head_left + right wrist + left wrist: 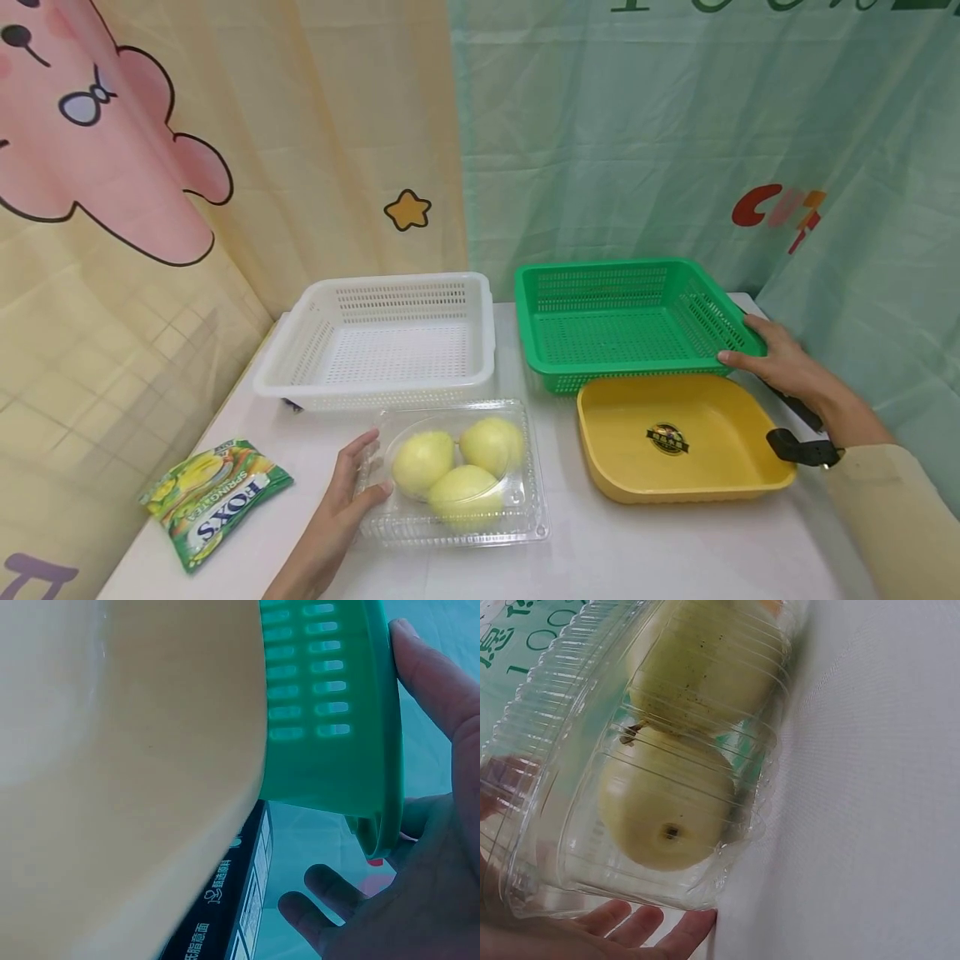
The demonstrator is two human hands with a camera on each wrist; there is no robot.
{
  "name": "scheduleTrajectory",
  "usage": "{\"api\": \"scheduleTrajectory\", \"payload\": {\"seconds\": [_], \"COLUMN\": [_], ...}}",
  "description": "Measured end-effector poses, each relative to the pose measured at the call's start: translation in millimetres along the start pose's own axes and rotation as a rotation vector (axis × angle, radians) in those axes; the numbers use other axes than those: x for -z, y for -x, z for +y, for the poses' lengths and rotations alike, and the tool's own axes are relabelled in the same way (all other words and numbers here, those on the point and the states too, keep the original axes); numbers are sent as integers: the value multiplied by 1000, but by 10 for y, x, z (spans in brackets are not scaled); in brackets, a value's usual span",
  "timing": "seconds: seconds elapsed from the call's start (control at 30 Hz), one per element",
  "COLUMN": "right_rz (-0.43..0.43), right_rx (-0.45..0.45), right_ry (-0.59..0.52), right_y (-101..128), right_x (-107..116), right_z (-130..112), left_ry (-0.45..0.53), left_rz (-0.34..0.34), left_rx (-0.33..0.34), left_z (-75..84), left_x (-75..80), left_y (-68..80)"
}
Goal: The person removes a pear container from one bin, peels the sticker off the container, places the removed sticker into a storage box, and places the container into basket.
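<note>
A clear plastic box (525, 504) with three pale yellow-green pears (423, 458) stands at the table's front centre. My left hand (369, 467) rests against its left edge, thumb on the lid and fingers straight. In the left wrist view the box (540, 750) and a pear (667, 814) fill the frame, with fingertips (630, 922) at its lower edge. My right hand (753, 348) touches the front right corner of the green basket (607, 268), thumb along the rim. In the right wrist view the basket rim (375, 750) sits between the thumb and loose, spread fingers (322, 900).
A white basket (390, 283) stands left of the green one. A yellow tray (600, 433) lies just before the green basket. A green candy bag (213, 500) lies at the front left. A black printed box (232, 900) lies under the tray's right side. Curtains hang behind.
</note>
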State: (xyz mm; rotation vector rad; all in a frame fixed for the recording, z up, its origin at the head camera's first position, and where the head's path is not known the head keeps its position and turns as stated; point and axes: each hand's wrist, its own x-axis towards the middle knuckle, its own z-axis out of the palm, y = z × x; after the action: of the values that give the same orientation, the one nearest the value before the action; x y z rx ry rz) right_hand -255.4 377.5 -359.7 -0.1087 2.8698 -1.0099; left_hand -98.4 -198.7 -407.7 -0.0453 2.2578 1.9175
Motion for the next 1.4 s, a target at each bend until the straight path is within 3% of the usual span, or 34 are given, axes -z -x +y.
{"api": "scheduleTrajectory", "payload": {"seconds": [0.5, 0.9, 1.4], "right_rz": [-25, -23, -22], "right_rx": [-16, -29, -21], "right_ry": [-4, -3, -5], "right_y": [7, 20, 25], "right_x": [-11, -34, -40], "right_z": [13, -1, 6], "left_ry": [40, 130, 179], "left_rz": [7, 30, 61], "left_rx": [-22, -115, -79], "left_z": [4, 67, 188], "left_x": [-20, -126, -180], "left_y": [27, 139, 231]}}
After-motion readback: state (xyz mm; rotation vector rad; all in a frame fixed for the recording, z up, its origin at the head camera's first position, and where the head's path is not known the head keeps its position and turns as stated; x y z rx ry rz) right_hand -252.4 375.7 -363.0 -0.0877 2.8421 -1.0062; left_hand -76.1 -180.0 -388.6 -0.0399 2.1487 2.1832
